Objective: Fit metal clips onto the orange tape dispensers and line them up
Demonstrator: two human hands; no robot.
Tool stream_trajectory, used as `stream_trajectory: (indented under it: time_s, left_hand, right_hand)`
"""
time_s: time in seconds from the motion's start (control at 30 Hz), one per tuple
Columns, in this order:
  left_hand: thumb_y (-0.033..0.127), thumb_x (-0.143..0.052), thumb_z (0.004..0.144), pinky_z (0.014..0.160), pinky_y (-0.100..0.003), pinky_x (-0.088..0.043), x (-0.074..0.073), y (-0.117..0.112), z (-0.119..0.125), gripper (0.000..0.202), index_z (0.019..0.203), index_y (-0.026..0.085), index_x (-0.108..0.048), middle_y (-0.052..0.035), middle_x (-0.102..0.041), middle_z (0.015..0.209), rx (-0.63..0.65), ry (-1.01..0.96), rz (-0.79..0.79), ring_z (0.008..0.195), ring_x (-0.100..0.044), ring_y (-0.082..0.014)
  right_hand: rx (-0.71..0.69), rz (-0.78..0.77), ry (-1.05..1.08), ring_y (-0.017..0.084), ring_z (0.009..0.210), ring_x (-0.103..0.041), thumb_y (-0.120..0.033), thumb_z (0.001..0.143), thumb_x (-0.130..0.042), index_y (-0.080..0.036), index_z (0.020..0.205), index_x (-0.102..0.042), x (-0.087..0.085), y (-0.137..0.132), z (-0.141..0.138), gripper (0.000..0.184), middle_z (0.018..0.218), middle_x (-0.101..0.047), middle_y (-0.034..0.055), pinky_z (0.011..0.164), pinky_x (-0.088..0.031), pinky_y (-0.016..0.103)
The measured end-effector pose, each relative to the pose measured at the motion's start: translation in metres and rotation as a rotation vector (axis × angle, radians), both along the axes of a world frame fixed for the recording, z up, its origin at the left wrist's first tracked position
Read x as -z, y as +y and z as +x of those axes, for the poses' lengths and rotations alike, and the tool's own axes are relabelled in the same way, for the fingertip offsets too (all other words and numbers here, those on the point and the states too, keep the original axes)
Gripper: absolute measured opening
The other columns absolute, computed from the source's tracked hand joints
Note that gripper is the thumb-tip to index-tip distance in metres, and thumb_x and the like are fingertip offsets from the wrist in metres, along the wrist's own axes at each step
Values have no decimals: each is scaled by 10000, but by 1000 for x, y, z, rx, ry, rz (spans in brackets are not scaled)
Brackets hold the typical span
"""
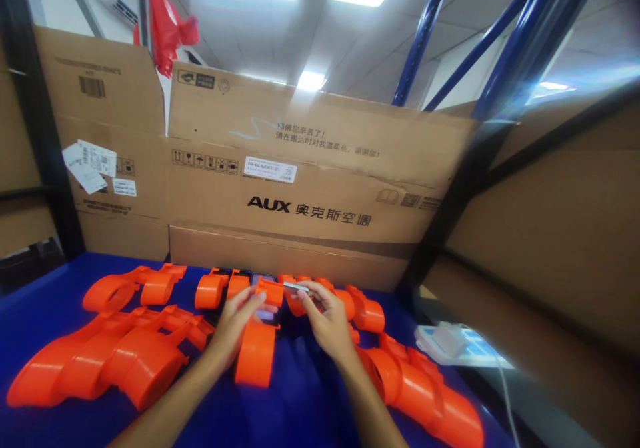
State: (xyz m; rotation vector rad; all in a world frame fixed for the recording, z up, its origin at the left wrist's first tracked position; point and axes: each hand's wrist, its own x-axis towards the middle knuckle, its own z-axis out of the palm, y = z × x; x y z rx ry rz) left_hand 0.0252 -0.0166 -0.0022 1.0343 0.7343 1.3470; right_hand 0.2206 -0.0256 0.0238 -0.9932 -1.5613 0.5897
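Above the blue surface, my left hand [235,321] is closed around a small orange plastic piece [271,292] with a raised edge. My right hand [329,316] pinches a thin, silver-grey flat strip [296,288], whose tip points at the right side of that piece. Whether strip and piece touch, I cannot tell. Just below my left hand stands an orange plastic ring [256,355] with a flat tab on top. Behind my hands, a lilac-coloured flat object [264,315] is partly hidden.
Several nested orange rings lie at the left [100,355] and at the right [415,388]. More orange rings [160,287] line the back of the blue cloth [300,408]. Cardboard [320,188] walls the rear. A white power strip [460,345] with a cable sits at the right.
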Motion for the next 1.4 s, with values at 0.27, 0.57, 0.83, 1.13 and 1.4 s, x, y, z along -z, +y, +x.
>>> stream_trajectory:
  time_s: [0.27,0.57,0.83,1.13,1.4]
  left_hand:
    - [478,-778,719,400,-198,-335,7,5,-2,401,927,142,-707,-89,-750,726,41,65,-27,406,-529,-94]
    - [464,-703,826,514,-206,-443,0,-6,1,417,1098,148,-691,-100,-773,849,60,90,49,535,-615,-118]
    - [453,-742,797,536,-209,-459,3,-2,0,443,1106,158,-625,-88,-775,822,-14,51,-23,492,-588,-105]
    - [530,-694,810,520,-227,-442,6,-5,-1,482,1091,138,-700,-110,-774,845,19,130,21,520,-603,-131]
    - [476,-678,843,543,-214,-427,-1,-10,-2,397,1061,146,-719,-85,-764,782,33,190,97,596,-628,-149]
  right_hand:
    - [-135,-146,73,191,724,-686,-471,867,-673,-205,1030,-668,-1,2,7,312,840,-729,46,624,-524,278]
    - [-17,-39,121,211,831,-684,-452,870,-669,-200,1069,-681,19,10,-16,321,935,-737,75,730,-545,312]
    - [104,13,132,236,866,-694,-431,845,-700,-193,971,-749,9,7,-3,274,956,-761,86,793,-548,358]
    - [-22,60,86,250,960,-690,-381,875,-683,-237,922,-787,2,-1,-7,183,1008,-758,76,856,-555,400]
    - [-94,61,-1,222,957,-653,-397,884,-677,-264,1074,-772,10,3,-8,251,1036,-699,71,827,-536,370]
